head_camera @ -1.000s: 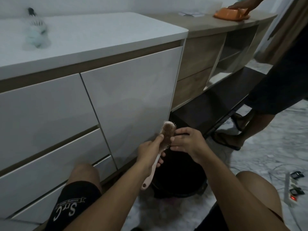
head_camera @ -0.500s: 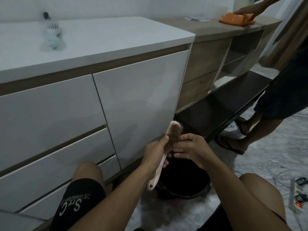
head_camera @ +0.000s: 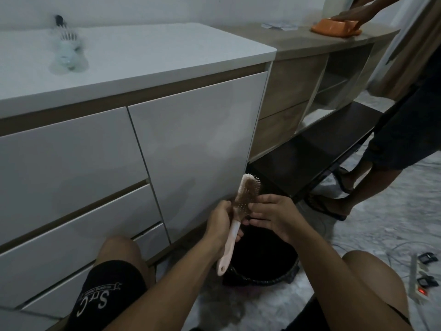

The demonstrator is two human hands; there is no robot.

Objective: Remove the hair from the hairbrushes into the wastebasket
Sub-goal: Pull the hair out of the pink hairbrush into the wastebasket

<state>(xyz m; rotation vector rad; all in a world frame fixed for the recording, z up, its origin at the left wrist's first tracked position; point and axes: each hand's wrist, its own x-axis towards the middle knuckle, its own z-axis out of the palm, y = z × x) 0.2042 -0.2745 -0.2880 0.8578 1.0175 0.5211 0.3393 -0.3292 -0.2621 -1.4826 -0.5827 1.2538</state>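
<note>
Cabinet [head_camera: 195,144] behind, bin [head_camera: 262,271] below. Brush [head_camera: 241,206]: near-upright, head up, handle down; left hand [head_camera: 220,219] clamps neck, right hand [head_camera: 272,213] pinches hair.

White letters "SrC" stand on the black shorts [head_camera: 108,292] (the small banner text above is unreadable).

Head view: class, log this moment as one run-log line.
left hand: grips pink plastic hairbrush | right hand: picking brown hair | black round wastebasket: below | stage: removing
</note>
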